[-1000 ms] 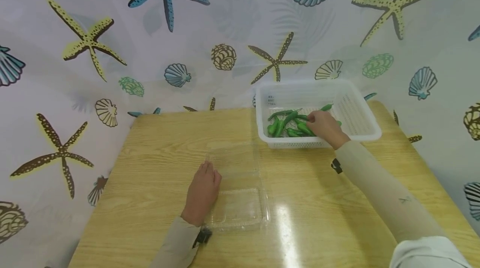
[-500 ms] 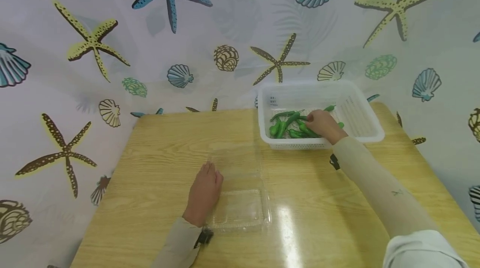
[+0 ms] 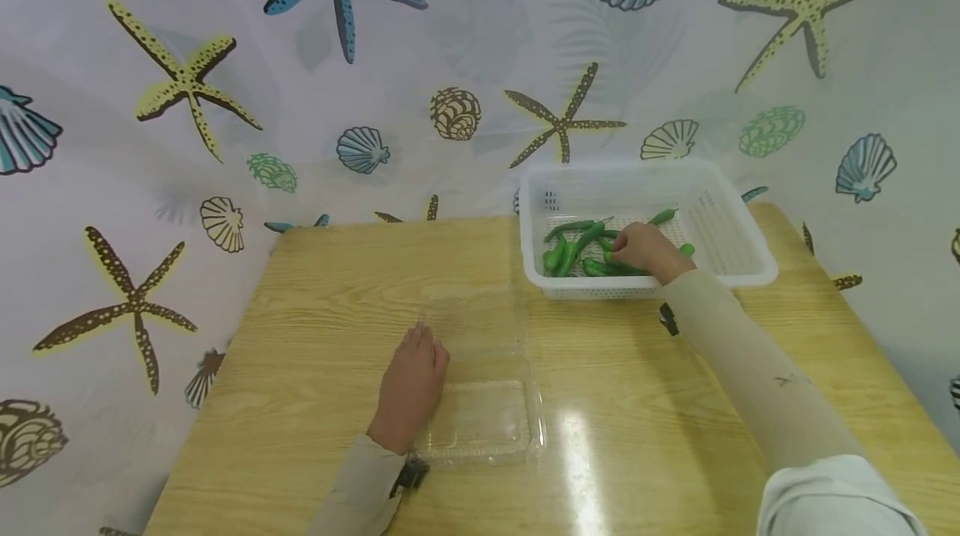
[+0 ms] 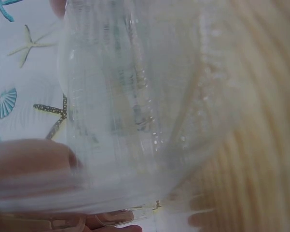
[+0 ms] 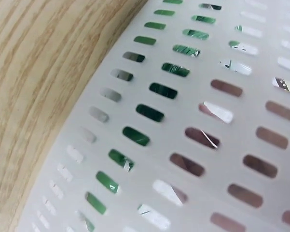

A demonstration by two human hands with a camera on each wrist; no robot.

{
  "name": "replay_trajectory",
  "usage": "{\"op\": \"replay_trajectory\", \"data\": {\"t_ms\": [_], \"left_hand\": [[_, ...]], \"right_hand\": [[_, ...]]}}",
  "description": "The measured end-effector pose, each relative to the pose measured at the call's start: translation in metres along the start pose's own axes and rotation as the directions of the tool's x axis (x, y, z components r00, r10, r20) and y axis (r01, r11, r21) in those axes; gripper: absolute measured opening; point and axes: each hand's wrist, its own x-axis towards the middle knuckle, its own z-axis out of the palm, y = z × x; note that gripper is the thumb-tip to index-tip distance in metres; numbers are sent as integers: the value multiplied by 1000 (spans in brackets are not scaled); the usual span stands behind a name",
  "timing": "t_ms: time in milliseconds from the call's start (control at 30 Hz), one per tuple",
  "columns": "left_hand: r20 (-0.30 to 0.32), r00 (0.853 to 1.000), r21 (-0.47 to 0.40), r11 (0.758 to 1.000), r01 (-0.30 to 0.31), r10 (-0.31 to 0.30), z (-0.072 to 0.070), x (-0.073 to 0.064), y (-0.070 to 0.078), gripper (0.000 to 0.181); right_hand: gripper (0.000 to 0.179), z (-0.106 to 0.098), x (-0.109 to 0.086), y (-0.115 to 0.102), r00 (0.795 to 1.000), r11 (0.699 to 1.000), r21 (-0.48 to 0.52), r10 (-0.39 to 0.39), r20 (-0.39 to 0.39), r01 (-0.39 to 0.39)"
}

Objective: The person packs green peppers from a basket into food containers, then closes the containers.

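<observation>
In the head view my right hand (image 3: 651, 251) is down inside a white plastic basket (image 3: 738, 265), its fingertips pinching a bright green pepper (image 3: 608, 256). Several other green chili peppers (image 3: 585, 240) lie around it, mostly left of the hand. Through the basket's slots the right wrist view shows bits of green and of the hand. My left hand (image 3: 411, 382) grips the left side of a clear plastic clamshell box (image 3: 487, 415), which lies with its lid (image 3: 472, 323) folded back, away from me. In the left wrist view, fingers (image 4: 31, 159) show beside the blurred clear plastic (image 4: 111, 96).
Both containers rest on a wooden table (image 3: 337, 286), the basket at the back right. Behind the table hangs a white cloth (image 3: 315, 111) printed with starfish and shells. Glare (image 3: 577, 469) lies on the tabletop right of the box.
My right hand has shifted slightly left and nearer in the basket, and a bright green pepper now shows at its fingertips. The left hand stays on the box. The head view has shifted a little.
</observation>
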Motion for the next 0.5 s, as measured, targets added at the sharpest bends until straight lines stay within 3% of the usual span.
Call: {"op": "replay_trajectory", "data": {"t_ms": [167,367,500], "left_hand": [[23,999,-21,999,31,-31,0,0,0,40],[22,1000,3,1000,6,-7,0,0,-1,41],[31,999,-21,1000,24,-23,0,0,-1,42]], "right_hand": [[36,0,0,2,1000,1000,9,1,15,-2],[34,0,0,2,1000,1000,19,-4,10,4],[36,-2,-1,1,1000,1000,26,-6,-11,6]]}}
